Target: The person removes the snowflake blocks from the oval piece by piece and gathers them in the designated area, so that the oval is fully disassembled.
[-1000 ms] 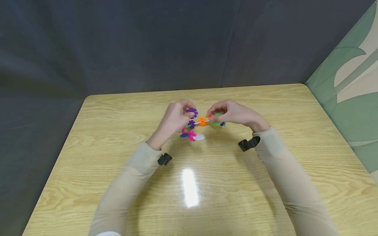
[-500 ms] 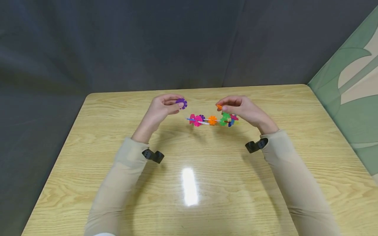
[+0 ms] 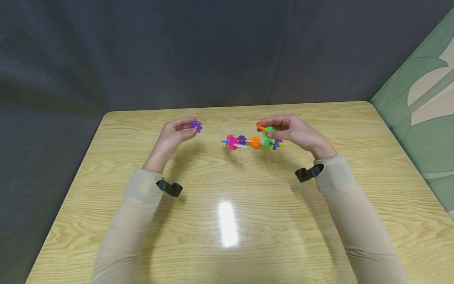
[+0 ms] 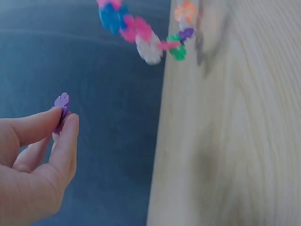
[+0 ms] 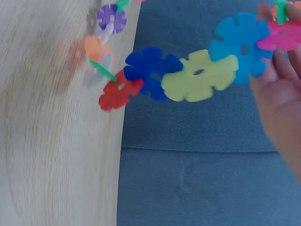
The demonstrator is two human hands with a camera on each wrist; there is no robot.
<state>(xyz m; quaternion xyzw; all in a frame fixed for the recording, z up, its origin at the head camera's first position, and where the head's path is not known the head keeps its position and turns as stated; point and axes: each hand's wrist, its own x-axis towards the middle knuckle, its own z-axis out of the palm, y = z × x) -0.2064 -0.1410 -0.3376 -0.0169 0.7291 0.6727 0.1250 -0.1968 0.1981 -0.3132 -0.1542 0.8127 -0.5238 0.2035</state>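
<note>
My left hand point(image 3: 170, 136) pinches a purple flower-shaped interlocking disc point(image 3: 196, 126) between thumb and fingers, apart from the other pieces. Between both hands hangs a chain of linked discs, with a pink disc point(image 3: 232, 142) near its left end and an orange disc point(image 3: 255, 142) along its middle. My right hand point(image 3: 292, 132) pinches an orange disc point(image 3: 261, 128) at the chain's upper end, beside a green disc point(image 3: 270, 129). The right wrist view shows a light blue disc point(image 5: 244, 44), a yellow disc point(image 5: 200, 75), a dark blue disc point(image 5: 153, 73) and a red disc point(image 5: 121, 89) joined in a row.
A wood-grain table point(image 3: 255, 221) lies below both hands, the chain's shadow falling on it. Dark fabric point(image 3: 191, 55) rises behind the far edge, and a green leaf-patterned panel point(image 3: 425, 102) borders the right side.
My left hand has moved left, carrying the purple disc away from the chain. My right hand shifted slightly right with the chain, whose left end swung up and away from me.
</note>
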